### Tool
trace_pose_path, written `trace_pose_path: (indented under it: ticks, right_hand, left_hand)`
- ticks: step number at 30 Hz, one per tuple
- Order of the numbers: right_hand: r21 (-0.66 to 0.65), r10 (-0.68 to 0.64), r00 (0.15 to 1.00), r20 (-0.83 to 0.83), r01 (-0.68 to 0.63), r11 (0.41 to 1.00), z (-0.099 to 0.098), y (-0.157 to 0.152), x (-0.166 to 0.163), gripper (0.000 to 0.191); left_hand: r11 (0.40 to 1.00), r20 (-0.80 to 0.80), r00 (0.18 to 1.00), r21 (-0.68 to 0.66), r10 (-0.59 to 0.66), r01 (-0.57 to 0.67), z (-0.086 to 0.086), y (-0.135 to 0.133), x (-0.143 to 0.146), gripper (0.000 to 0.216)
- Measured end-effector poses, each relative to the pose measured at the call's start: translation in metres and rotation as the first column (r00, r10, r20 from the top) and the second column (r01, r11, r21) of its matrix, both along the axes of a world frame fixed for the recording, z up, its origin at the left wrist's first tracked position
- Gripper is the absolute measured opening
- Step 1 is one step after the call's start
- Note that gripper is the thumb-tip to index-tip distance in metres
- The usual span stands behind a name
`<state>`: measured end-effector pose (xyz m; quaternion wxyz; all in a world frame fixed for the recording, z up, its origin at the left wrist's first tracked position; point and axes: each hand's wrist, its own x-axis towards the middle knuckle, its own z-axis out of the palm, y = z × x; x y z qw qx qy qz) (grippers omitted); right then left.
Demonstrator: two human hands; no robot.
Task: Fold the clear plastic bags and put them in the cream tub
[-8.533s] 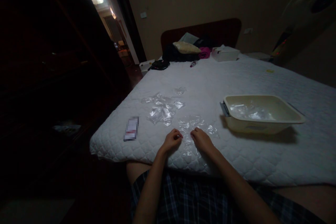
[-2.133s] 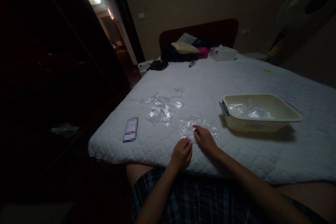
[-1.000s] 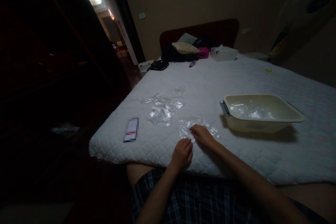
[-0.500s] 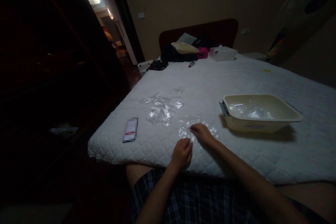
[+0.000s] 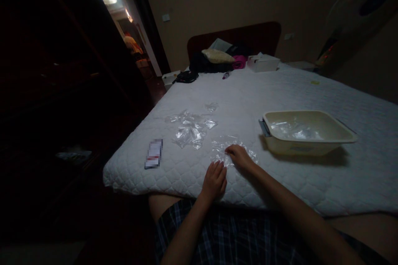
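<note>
My right hand (image 5: 240, 157) rests over a clear plastic bag (image 5: 231, 140) that lies flat on the bed. Its thumb and fingertips are pinched together at the bag's surface. Just below and to the left, my left hand (image 5: 215, 178) lies palm down with fingers stretched out, its tips at the bag's near edge. A loose pile of small clear plastic bags (image 5: 190, 129) is spread to the left, with another small bag (image 5: 212, 107) behind it. More clear plastic shows inside the cream plastic basin (image 5: 314, 147) on the right.
A phone (image 5: 154, 154) lies on the white quilted bed (image 5: 280, 186) at left. Toward the headboard (image 5: 248, 35) are dark clothes, a beige pillow (image 5: 217, 56) and a white box (image 5: 263, 63). A fan (image 5: 373, 2) stands at the back right. Another person (image 5: 132, 43) is visible through the doorway.
My left hand's fingers have shifted slightly up toward the bag and look more stretched out. My right hand stays nearly in place. The person in the doorway has moved a little.
</note>
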<state>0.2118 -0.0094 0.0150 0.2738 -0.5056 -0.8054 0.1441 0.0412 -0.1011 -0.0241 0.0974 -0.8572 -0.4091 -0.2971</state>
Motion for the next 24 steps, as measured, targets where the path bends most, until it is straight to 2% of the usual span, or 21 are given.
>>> trace_pose_path:
  ticks: [10, 15, 19, 24]
  right_hand:
    - [0.009, 0.025, 0.990, -0.139, -0.024, 1.000, 0.015, -0.006, 0.015, 0.021]
    - [0.063, 0.045, 0.983, -0.179, -0.034, 0.997, 0.020, -0.020, 0.028, 0.021]
    - [0.150, 0.063, 0.993, -0.101, -0.047, 0.988, 0.018, -0.046, 0.042, 0.021]
    - [0.304, 0.131, 0.987, 0.095, -0.154, 0.940, 0.006, -0.084, 0.062, 0.020]
  left_hand:
    - [1.000, -0.007, 1.000, 0.012, 0.005, -0.005, 0.000, 0.000, 0.000, 0.044]
    - [0.999, 0.010, 1.000, 0.036, 0.011, -0.011, -0.001, -0.001, 0.001, 0.047]
    - [0.999, 0.029, 1.000, 0.053, 0.002, -0.003, -0.002, -0.001, 0.000, 0.048]
    - [0.992, 0.079, 0.997, 0.123, 0.004, -0.014, -0.008, 0.000, 0.003, 0.039]
